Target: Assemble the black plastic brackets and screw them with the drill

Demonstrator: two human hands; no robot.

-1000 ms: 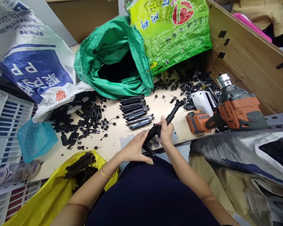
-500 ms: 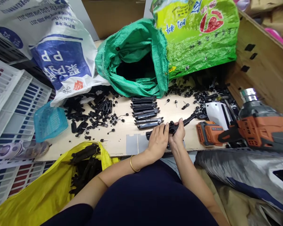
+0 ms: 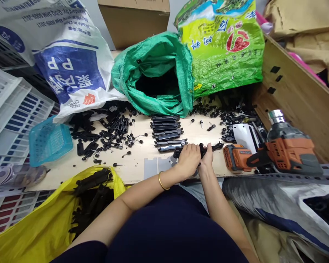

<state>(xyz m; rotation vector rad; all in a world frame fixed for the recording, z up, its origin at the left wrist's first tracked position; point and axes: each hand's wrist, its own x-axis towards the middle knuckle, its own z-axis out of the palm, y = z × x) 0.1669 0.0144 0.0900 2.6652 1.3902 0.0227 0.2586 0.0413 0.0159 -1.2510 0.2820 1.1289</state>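
Long black plastic-looking part (image 3: 202, 149) | gripped by left hand (image 3: 189, 159) and adjacent right hand (image 3: 207, 159) | adjusting, I'd guess | next needs steadiness

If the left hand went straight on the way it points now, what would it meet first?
Beyond the black part it holds, the left hand would likely meet the right hand first, though depth is unclear.
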